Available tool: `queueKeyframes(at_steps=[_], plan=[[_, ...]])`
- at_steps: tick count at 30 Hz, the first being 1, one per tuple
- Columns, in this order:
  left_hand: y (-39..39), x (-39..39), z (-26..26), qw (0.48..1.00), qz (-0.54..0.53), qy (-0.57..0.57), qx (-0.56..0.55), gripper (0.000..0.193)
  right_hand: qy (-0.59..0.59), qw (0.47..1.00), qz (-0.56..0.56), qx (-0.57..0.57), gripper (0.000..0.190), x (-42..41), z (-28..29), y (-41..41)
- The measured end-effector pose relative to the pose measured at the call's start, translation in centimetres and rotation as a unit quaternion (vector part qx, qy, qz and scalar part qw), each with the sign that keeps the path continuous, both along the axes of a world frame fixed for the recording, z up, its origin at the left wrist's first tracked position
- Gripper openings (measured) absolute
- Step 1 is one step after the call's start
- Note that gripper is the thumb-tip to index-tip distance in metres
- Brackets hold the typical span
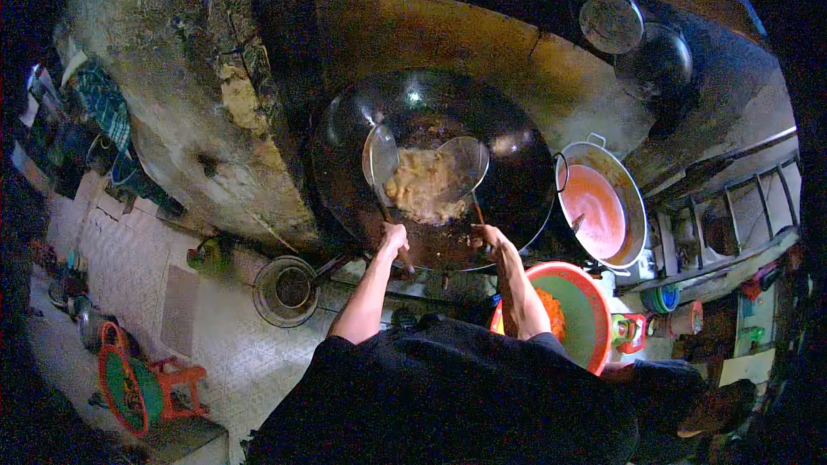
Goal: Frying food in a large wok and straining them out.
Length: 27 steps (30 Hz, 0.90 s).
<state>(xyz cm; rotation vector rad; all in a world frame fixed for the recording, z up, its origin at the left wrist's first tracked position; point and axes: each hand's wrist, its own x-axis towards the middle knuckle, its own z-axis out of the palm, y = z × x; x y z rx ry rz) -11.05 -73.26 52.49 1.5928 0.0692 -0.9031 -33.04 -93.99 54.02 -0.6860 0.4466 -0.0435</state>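
Note:
A large dark wok (pixel 517 181) lies before me, with a heap of pale brown food pieces (pixel 420 184) in its middle. My left hand (pixel 394 237) grips the handle of a round strainer (pixel 381 155), whose head stands at the left side of the heap. In my right hand (pixel 489 236) is the handle of a second round strainer (pixel 475 161), tilted against the heap's right side and partly over it. Both hands are above the wok's near part. Blur and distance hide what the individual pieces are.
Right of the wok stands a two-handled pan (pixel 636 213) of pinkish-orange liquid. Near my right forearm, a red-rimmed basin (pixel 585 310) holds something orange; another person's arm (pixel 669 378) is beside it. A metal pot (pixel 286 290) sits lower left. A rough wall (pixel 213 123) rises left.

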Motion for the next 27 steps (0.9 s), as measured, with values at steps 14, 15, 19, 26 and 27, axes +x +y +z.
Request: queueKeyframes(at_steps=[14,15,19,26,27], plan=[[5.6,3.6,6.1,0.999,0.034,-0.023,-0.018,0.049,0.252,0.675,0.064,-0.691,0.049,-4.8,17.3,7.5],[6.1,3.6,7.2,0.998,0.02,-0.04,0.041,0.035,0.261,0.693,0.051,-0.67,0.049,-5.7,18.5,7.5],[9.2,2.9,10.1,0.99,-0.06,-0.106,0.065,0.014,0.303,0.64,0.125,-0.695,0.051,-7.1,25.0,8.6],[8.7,-2.0,6.9,0.999,0.001,-0.046,0.022,0.011,0.191,0.595,0.104,-0.774,0.041,-15.3,20.1,4.7],[8.4,-1.9,3.4,1.0,0.02,-0.007,0.003,0.01,0.284,0.399,0.207,-0.847,0.04,-12.9,22.8,7.3]])
